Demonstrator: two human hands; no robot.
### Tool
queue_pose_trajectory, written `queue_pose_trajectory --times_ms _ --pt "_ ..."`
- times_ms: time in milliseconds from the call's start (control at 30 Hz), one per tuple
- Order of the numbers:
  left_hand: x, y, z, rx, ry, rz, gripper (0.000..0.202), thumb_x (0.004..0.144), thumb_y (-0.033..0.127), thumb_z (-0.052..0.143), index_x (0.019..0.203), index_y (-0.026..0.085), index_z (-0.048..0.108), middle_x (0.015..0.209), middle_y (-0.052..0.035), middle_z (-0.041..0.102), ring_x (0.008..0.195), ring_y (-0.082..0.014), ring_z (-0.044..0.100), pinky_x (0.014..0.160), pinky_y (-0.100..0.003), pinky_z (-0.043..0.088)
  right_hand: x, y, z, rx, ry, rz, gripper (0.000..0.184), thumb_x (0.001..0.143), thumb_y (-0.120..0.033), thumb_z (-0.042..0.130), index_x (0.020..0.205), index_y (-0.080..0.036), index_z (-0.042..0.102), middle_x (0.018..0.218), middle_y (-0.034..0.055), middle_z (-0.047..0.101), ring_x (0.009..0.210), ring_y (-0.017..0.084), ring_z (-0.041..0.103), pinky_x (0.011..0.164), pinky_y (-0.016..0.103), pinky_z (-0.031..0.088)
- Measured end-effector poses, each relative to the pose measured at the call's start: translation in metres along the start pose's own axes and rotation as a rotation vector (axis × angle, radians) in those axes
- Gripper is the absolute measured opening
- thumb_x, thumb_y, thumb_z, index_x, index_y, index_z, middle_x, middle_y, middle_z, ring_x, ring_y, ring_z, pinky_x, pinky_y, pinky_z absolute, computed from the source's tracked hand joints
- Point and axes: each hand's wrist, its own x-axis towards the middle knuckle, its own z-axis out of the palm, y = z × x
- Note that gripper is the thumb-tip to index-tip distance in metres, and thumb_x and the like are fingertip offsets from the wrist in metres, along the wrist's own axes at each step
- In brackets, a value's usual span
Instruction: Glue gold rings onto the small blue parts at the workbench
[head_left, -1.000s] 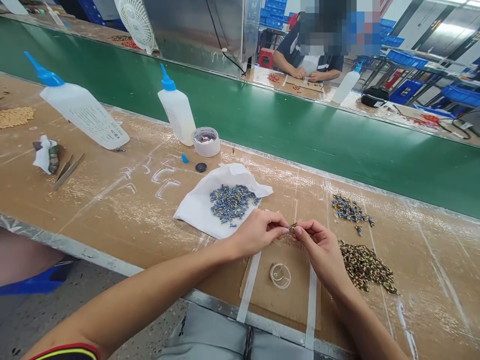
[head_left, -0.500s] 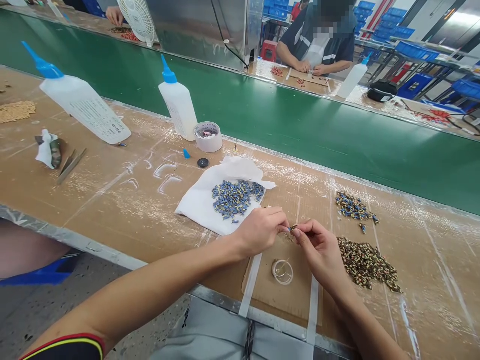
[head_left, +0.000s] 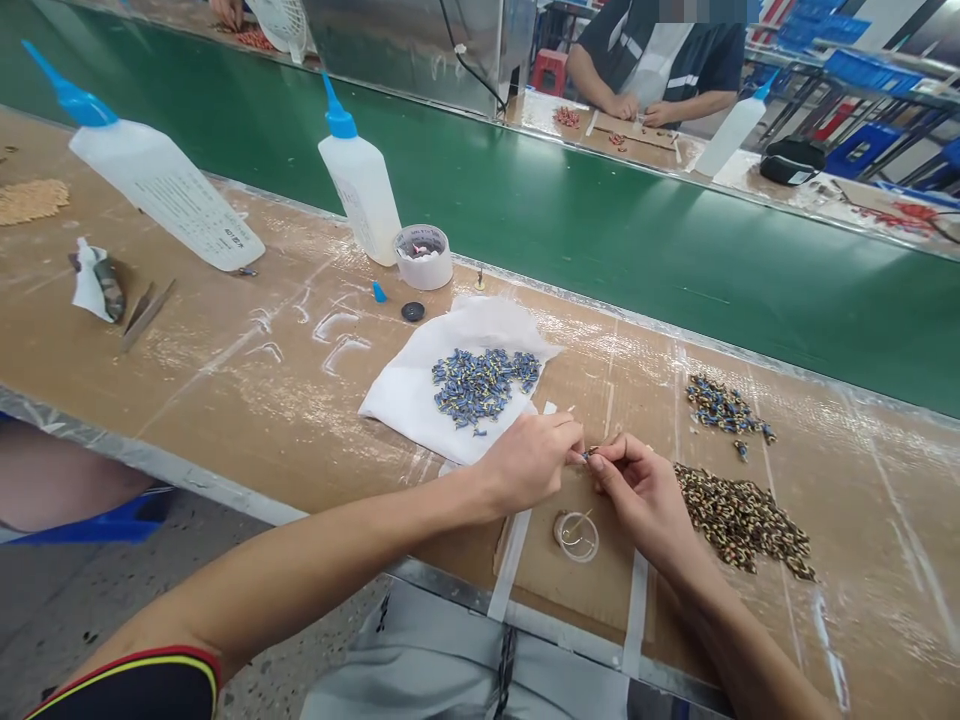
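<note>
My left hand (head_left: 529, 460) and my right hand (head_left: 643, 492) meet fingertip to fingertip over a brown cardboard mat (head_left: 577, 580). Both pinch one tiny part (head_left: 589, 453) between them; it is too small to name. A small clear round dish (head_left: 577, 535) sits just below my hands. To the left, a pile of small blue pieces (head_left: 480, 380) lies on a white cloth (head_left: 409, 395). To the right lies a pile of dark speckled pieces (head_left: 739, 520), with a smaller blue-and-dark pile (head_left: 724, 408) behind it.
Two white glue bottles with blue nozzles, one leaning (head_left: 154, 180) and one upright (head_left: 361, 180), stand at the back left beside a tape roll (head_left: 424, 257). A green conveyor belt (head_left: 600, 240) runs behind the bench. Across it a person's hands (head_left: 637, 108) work at another bench.
My hands have stayed together on the small part, fingers shifting slightly. The view has tilted down and drifted, so everything sits a little higher and to the right.
</note>
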Motion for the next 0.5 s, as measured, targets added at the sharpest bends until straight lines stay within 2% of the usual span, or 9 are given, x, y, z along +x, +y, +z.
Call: queue_pose_trajectory --times_ms 300,500 --pt "0.001 -0.0034 -0.0004 -0.095 -0.073 0.003 0.01 0.082 0.005 0.058 0.078 0.013 0.061 0.077 -0.0028 0.066 0.073 -0.0159 0.058 0.064 -0.026 0.038 -0.0008 0.0029 -0.0023 -0.106 -0.096 -0.102 0.019 0.094 -0.028 0.054 0.077 -0.02 0.055 0.072 -0.0008 0.05 0.067 0.014 0.046 0.063 0.027 0.038" --pt "0.002 -0.005 0.0022 -0.189 0.059 -0.004 0.01 0.084 0.007 0.059 0.076 0.014 0.061 0.075 -0.0016 0.065 0.071 -0.0149 0.058 0.067 -0.025 0.04 0.0018 0.0027 -0.0008 -0.024 -0.007 -0.106 0.018 0.093 -0.032 0.057 0.079 -0.021 0.055 0.075 0.0 0.053 0.068 0.015 0.05 0.063 0.027 0.041"
